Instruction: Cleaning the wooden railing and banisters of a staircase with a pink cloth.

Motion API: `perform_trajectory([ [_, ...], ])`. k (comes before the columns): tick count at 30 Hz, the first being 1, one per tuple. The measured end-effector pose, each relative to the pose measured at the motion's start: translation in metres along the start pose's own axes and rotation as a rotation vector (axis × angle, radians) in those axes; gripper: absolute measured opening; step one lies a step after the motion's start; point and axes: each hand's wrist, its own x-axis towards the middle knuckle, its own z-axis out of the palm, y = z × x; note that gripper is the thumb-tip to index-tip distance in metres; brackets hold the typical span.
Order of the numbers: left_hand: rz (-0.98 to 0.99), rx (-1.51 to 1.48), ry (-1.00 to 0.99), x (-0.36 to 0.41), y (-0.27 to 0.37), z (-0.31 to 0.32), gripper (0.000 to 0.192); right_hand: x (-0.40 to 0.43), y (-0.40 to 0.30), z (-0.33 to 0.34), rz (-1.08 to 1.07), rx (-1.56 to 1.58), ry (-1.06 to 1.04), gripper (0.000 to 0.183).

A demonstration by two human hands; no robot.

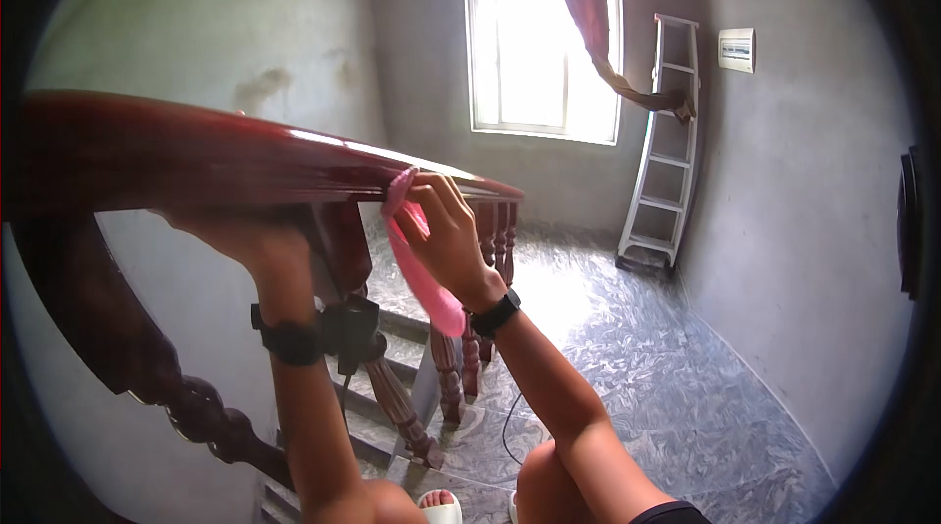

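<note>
A polished dark red wooden handrail (220, 156) runs across from the left towards the window. My right hand (445, 237) grips a pink cloth (426, 285) against the side of the rail, and the cloth's loose end hangs below the fingers. On the left, my left hand (235, 233) is under the rail, close to its underside; the rail and shadow hide its fingers, so its hold cannot be made out. Both wrists wear black bands, and a dark device (351, 329) sits beside the left one.
Turned wooden balusters (397, 399) stand under the rail, with stone stairs (356, 406) behind them. An aluminium ladder (665, 156) leans in the corner by the window (544, 53), with a twisted curtain (588, 17) reaching to it. A thin cable (506, 428) hangs near my knee.
</note>
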Motion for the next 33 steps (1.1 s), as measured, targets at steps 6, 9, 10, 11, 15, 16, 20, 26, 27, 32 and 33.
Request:
perform_trajectory([
  [6,0.032,0.214,0.065,-0.003,0.001,0.002,0.061,-0.009,0.017,0.0,0.076,-0.012,0.0,0.024],
  [9,0.057,0.209,0.144,-0.004,0.003,0.008,0.061,-0.03,0.039,0.0,0.144,-0.061,-0.003,0.023],
  [10,0.057,0.208,0.143,-0.004,0.002,0.008,0.061,-0.037,0.048,-0.002,0.19,-0.089,-0.012,0.023],
  [11,0.063,0.228,0.143,-0.005,0.002,0.009,0.061,-0.046,0.06,-0.005,0.188,-0.09,-0.01,0.023],
  [15,0.067,0.234,0.16,-0.007,0.007,0.019,0.059,-0.056,0.071,-0.011,0.299,-0.079,-0.044,0.02],
  [16,0.07,0.229,0.154,-0.006,0.005,0.019,0.059,-0.056,0.069,-0.012,0.313,-0.113,-0.056,0.02],
  [20,0.005,0.105,0.117,-0.007,0.01,0.017,0.059,-0.041,0.052,-0.013,0.188,-0.12,-0.066,0.021],
  [26,-0.029,0.057,0.055,-0.006,0.003,0.009,0.059,-0.006,0.017,-0.006,0.018,0.045,-0.048,0.031],
  [27,0.013,0.088,0.064,-0.004,0.002,0.006,0.059,0.001,0.007,-0.006,0.001,0.059,-0.06,0.032],
  [32,0.061,0.148,0.085,0.0,0.002,0.003,0.059,0.005,0.006,-0.001,0.03,0.096,-0.046,0.032],
  [33,0.062,0.148,0.079,0.0,0.001,0.004,0.06,0.003,0.01,-0.001,0.047,0.072,-0.03,0.032],
])
